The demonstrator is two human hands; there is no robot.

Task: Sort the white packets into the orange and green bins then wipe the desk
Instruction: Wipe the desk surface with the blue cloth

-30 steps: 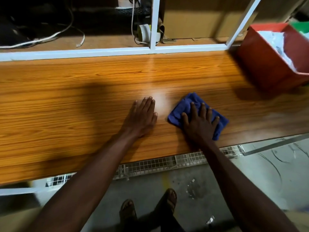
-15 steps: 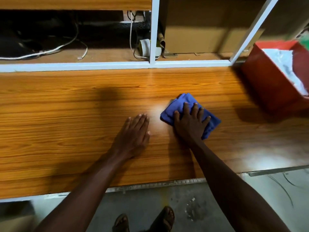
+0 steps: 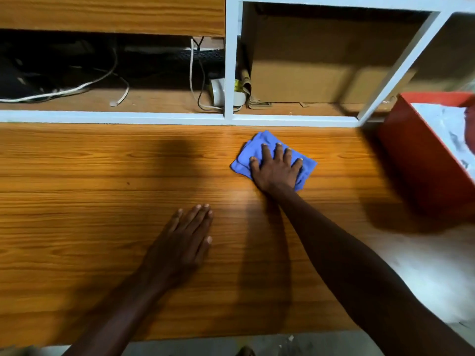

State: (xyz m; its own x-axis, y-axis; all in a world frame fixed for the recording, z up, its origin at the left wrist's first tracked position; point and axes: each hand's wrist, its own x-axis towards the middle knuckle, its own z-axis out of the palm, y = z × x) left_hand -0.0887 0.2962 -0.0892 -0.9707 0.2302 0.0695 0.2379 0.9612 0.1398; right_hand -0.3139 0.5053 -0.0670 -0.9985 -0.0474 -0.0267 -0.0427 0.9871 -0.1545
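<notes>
Blue cloth [image 3: 259, 147] lies flat on the bench [image 3: 77, 201], upper centre of the frame, just below the white frame rail [image 3: 128, 117] at the bench's far edge. It is a folded, roughly diamond-shaped pad; long axis runs from upper left to lower right, one corner pointing toward the rail, the opposite one toward the lower right.

Right hand [image 3: 276, 170] lies on top of the cloth, palm down, fingers spread and straight, pressing it onto the wood; grip released, no pinch. Forearm runs off to the lower right of the frame.

Left hand [image 3: 183, 242] rests flat on bare bench, lower centre, well apart from the cloth, fingers straight and together, pointing up and slightly right. Grip released, holding nothing.

Orange bin [image 3: 421, 160] stands on the bench at the right edge of the frame, tilted in this view, with white packets [image 3: 442, 122] showing inside. Their count cannot be told.

Behind the rail, a lower shelf: white cables [image 3: 64, 91] at upper left, a cardboard box [image 3: 321, 70] at upper centre-right. Dark shadows fall across the bench to the left of the cloth and below the bin.
</notes>
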